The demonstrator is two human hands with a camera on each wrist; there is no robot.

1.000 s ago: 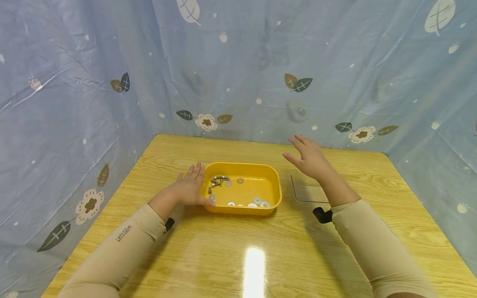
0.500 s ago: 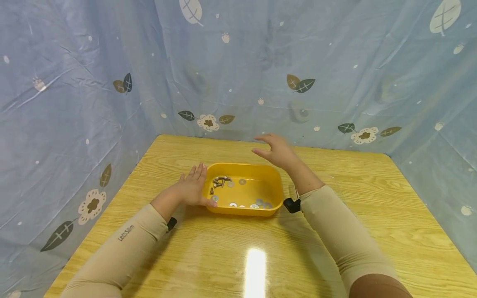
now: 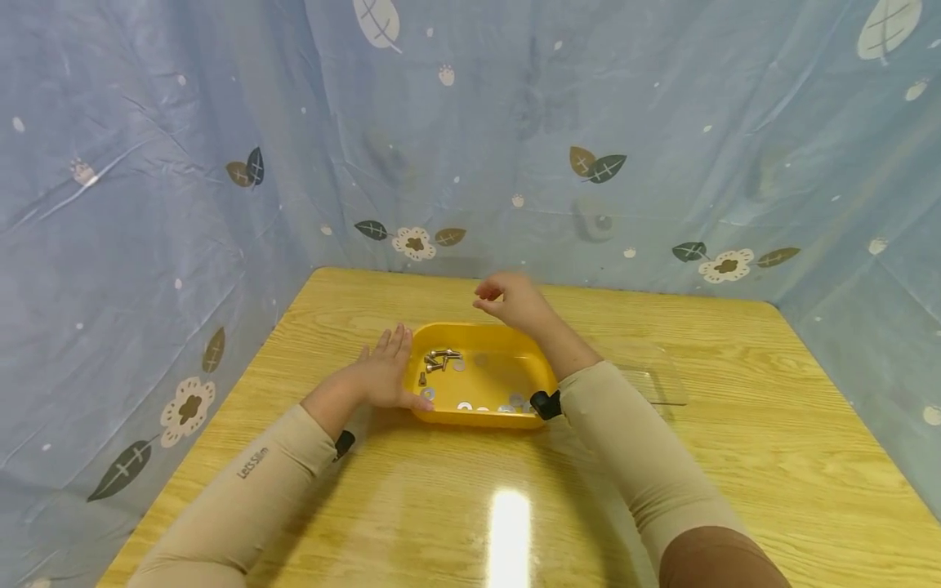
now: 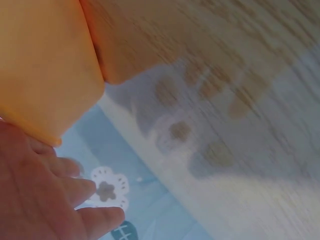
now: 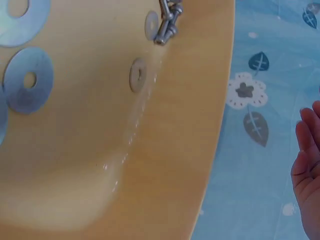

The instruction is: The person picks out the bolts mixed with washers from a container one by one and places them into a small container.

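Over the far rim of the yellow tray [image 3: 478, 418] the right hand [image 3: 515, 300] now hovers, its grip narrow — fingers curled toward the thumb, holding nothing I can see. A second ago it hung open, well off to the right of the tray; it has swung in above the bolts [image 3: 439, 359] and washers [image 3: 465, 405] just below. The left hand [image 3: 384, 374] stays flat against the tray's left wall on the desk [image 3: 735, 457], fingers straight — steadying it.
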